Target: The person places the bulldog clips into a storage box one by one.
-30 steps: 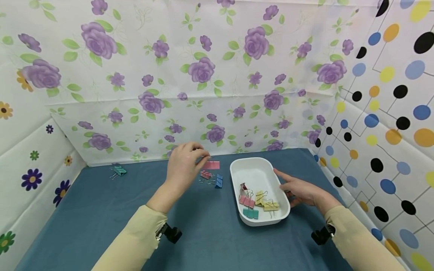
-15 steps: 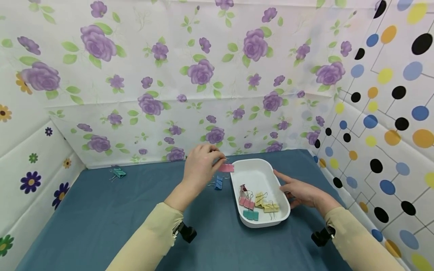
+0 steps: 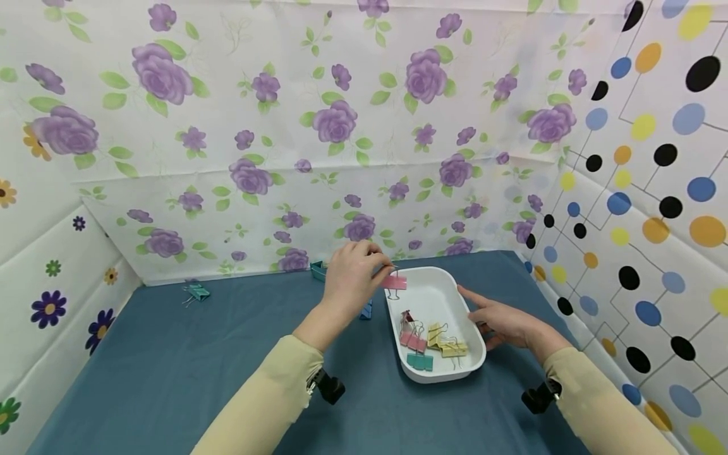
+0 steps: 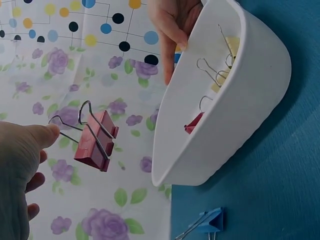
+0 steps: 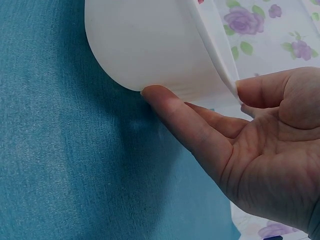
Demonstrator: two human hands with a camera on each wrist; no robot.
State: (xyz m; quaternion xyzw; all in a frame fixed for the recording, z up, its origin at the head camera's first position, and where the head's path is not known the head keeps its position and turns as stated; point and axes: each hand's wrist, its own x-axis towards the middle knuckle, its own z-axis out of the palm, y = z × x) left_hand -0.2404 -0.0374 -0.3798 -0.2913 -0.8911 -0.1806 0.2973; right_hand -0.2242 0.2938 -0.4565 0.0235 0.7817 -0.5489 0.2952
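My left hand (image 3: 354, 273) pinches a pink binder clip (image 3: 395, 282) by one wire handle, between thumb and fingertips. The clip hangs over the left rim of a white tray (image 3: 435, 276); the left wrist view shows it apart from the tray. My right hand (image 3: 506, 321) rests its fairly straight fingers on the tray's right side, some at the rim and some low on the outer wall. Inside the tray lie a dark red clip (image 3: 406, 316), a pink clip (image 3: 413, 342), yellow clips (image 3: 453, 348) and a teal clip (image 3: 419, 361).
A blue binder clip (image 4: 212, 220) lies on the blue cloth left of the tray, partly hidden by my left hand in the head view. Another teal clip (image 3: 197, 291) lies far left. A teal piece (image 3: 318, 270) shows behind my left hand. Patterned walls (image 3: 284, 208) enclose the table.
My left hand has moved right with the pink binder clip, from over the cloth to above the tray's left rim. The right hand and tray have stayed in place.
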